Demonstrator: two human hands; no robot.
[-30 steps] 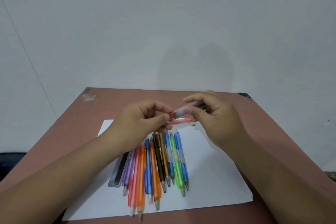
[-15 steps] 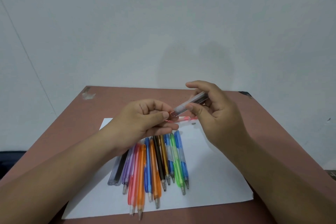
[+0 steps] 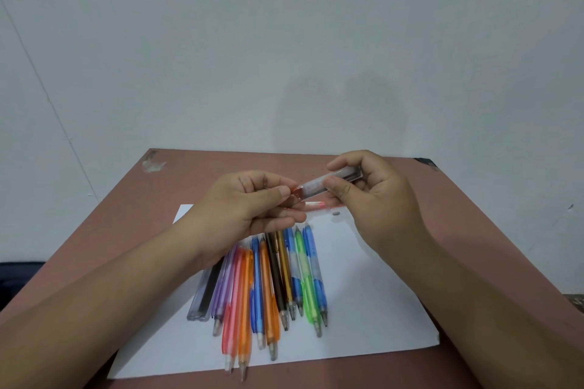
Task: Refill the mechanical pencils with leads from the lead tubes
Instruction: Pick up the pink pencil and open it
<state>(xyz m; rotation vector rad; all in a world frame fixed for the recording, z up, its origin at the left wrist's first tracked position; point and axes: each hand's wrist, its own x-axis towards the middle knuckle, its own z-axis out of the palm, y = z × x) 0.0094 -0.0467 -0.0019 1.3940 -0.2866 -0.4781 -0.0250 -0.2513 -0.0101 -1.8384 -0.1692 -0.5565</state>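
A reddish-brown rectangular table (image 3: 196, 186) is set against a pale wall, and a white sheet of paper (image 3: 373, 300) is laid on it, presumably so that thin leads and small parts can be seen if dropped. On the sheet a fanned row of translucent coloured plastic mechanical pencils (image 3: 271, 284) is laid side by side with the tips toward the person, probably so that each can be picked up in turn; two clear and black lead tubes (image 3: 205, 292) lie at the left end of the row, touching it. A pink pencil part (image 3: 316, 205) and a small grey piece (image 3: 336, 213) lie on the paper's far edge, below the hands. The right hand (image 3: 379, 196) is raised above the sheet, wrist bent inward, with thumb and fingers closed around a clear plastic lead tube with a reddish cap end (image 3: 325, 183), tilted with the capped end lower, toward the left. The left hand (image 3: 249, 202) is held opposite, its thumb and forefinger pinched together at that cap, the other fingers curled. The step is judged to be opening the tube; whether a lead is gripped cannot be told.
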